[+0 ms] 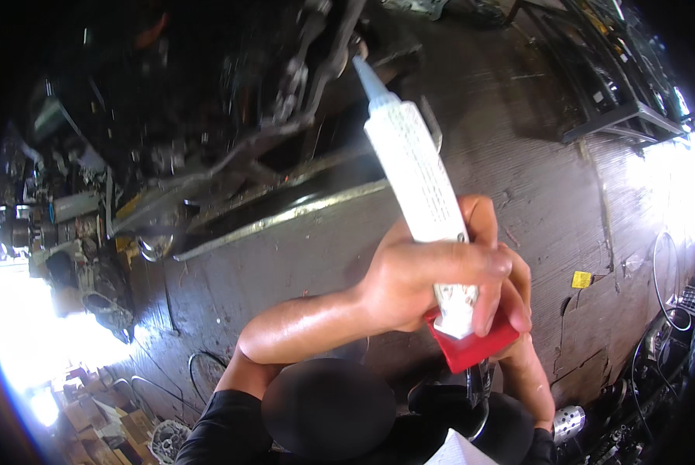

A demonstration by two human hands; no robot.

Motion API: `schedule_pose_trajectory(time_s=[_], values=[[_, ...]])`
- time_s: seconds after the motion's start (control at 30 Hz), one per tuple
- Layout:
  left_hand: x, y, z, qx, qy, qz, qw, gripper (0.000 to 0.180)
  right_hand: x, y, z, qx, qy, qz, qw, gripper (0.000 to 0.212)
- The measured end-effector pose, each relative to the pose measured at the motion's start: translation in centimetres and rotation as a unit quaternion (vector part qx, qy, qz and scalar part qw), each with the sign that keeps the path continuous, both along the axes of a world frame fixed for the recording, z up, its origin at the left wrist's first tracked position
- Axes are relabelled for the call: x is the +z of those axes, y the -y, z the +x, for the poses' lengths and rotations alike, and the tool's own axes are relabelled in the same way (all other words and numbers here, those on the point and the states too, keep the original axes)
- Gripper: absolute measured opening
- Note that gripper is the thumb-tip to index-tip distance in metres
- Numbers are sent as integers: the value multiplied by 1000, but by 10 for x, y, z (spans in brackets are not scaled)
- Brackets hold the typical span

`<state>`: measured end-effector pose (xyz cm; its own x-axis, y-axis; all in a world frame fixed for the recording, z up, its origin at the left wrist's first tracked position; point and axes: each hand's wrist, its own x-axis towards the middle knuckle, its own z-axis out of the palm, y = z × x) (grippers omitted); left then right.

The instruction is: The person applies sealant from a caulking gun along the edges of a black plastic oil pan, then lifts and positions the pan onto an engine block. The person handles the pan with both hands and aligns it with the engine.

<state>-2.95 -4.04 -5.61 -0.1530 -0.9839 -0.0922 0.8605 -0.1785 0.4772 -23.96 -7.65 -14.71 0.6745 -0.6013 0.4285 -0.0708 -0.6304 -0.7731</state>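
Note:
A white sealant tube (pixel 417 167) with a pale blue tapered nozzle (pixel 369 81) points up and slightly left in front of me. My left hand (pixel 413 275) is closed around its lower part, the thumb laid across the front. At the tube's base is a red piece (pixel 479 341), with a dark metal part and a curved rod below it; together they look like a caulking gun. My right hand (pixel 514 291) is closed at this red end, partly hidden behind the tube and the red piece. The nozzle tip overlaps a dark metal assembly (pixel 285 93) in the picture; whether they touch I cannot tell.
Dark machinery with a bright-edged metal bar (pixel 285 211) fills the upper left. A metal frame (pixel 619 120) stands at upper right. A yellow scrap (pixel 581 279) lies on the brown floor (pixel 541 178). Wood blocks (pixel 103 422) lie lower left; cables and metal parts line the right.

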Motion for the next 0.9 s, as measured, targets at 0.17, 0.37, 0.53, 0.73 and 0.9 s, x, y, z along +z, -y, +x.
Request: schedule_pose_trajectory(time_s=[0.17,0.37,0.53,0.73,0.9], values=[[59,61,-36,-36,61,119,990,20,78,47,-68,89,-13,205,975,89],[172,105,-111,-33,3,240,970,19,215,50,-161,107,-25,401,909,115],[308,113,-160,-94,-20,257,962,19,362,-3,-191,-13,77,398,914,96],[511,150,-252,-179,101,212,955,19,559,-26,-226,-175,134,342,914,88],[632,162,-377,-340,95,92,931,25,643,-40,-291,-424,128,115,889,74]])
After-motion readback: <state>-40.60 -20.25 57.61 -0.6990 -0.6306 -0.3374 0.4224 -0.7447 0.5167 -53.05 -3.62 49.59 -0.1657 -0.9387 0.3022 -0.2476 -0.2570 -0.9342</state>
